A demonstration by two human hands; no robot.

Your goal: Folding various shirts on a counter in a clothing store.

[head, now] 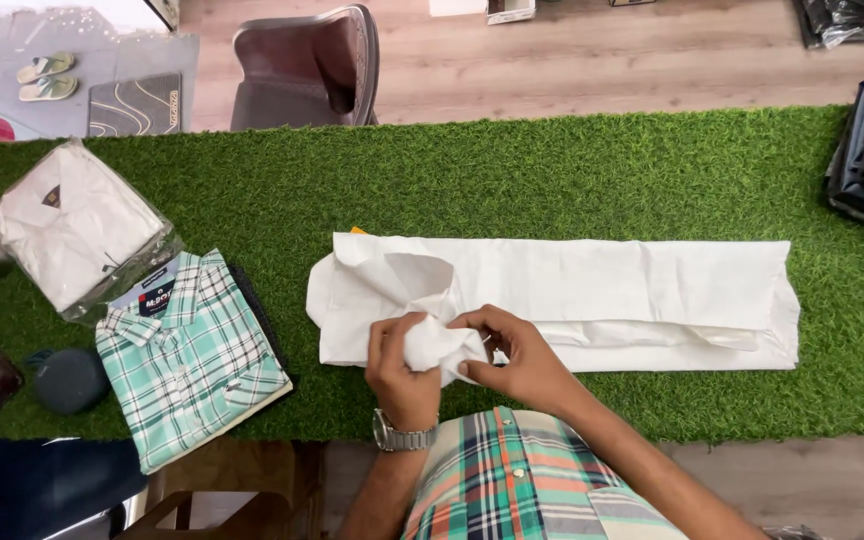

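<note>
Two hands logged: my left hand [404, 362] and right hand [512, 355] both pinch the same bunched fold of a white shirt [572, 295], laid lengthwise mid-worktop on green artificial turf [552, 170]. At left I note a green checked shirt [187, 360], folded, beside a bagged white shirt [77, 230].
</note>
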